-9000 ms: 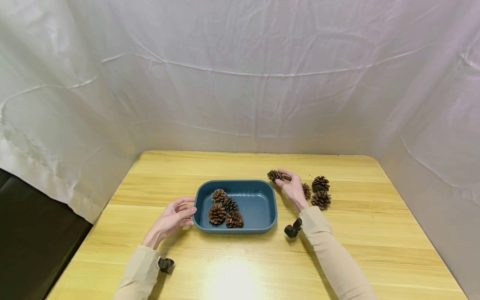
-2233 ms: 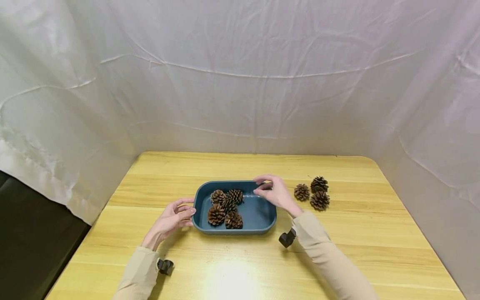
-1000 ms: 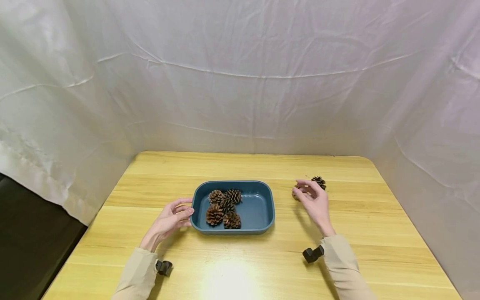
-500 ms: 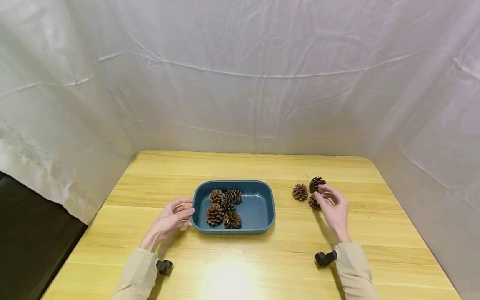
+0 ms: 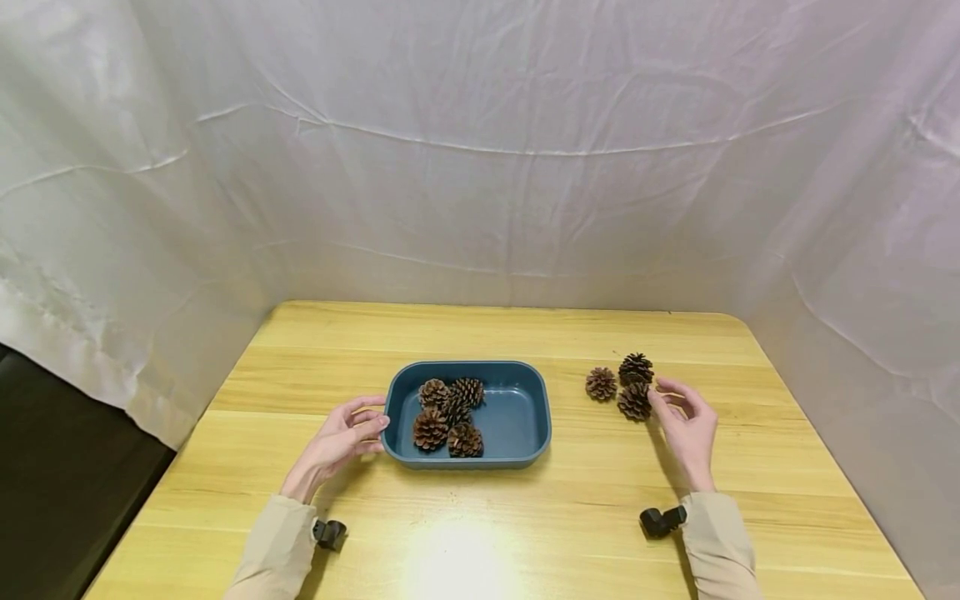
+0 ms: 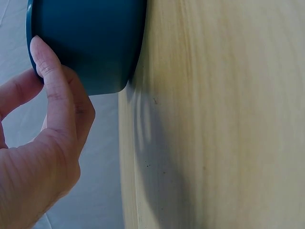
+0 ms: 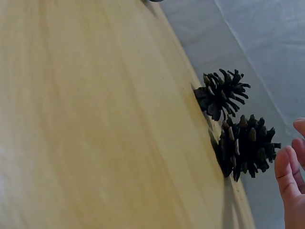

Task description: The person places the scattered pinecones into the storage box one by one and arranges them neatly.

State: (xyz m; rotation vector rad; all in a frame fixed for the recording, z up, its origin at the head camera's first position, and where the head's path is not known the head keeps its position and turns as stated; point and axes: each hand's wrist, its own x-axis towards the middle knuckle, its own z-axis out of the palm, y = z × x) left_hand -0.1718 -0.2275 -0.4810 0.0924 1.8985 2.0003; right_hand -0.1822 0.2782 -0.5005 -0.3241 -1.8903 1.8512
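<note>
The blue tray (image 5: 517,421) sits at lower centre of the head frame and contains five pine cones (image 5: 454,409), grouped in its left half; the bare tray floor shows in the right half. The left hand (image 5: 335,442) grasps the tray's left end, thumb at the rim. Right of centre, three loose cones (image 5: 601,384) rest on the table (image 5: 585,500), well apart from the tray's right wall, with bare wood between. The right hand (image 5: 686,427) is released, fingertips just beside the front cone (image 5: 634,402); contact cannot be confirmed. The table's rear edge crosses mid-frame, beyond tray and cones, below a pale curtain (image 5: 510,175).
</note>
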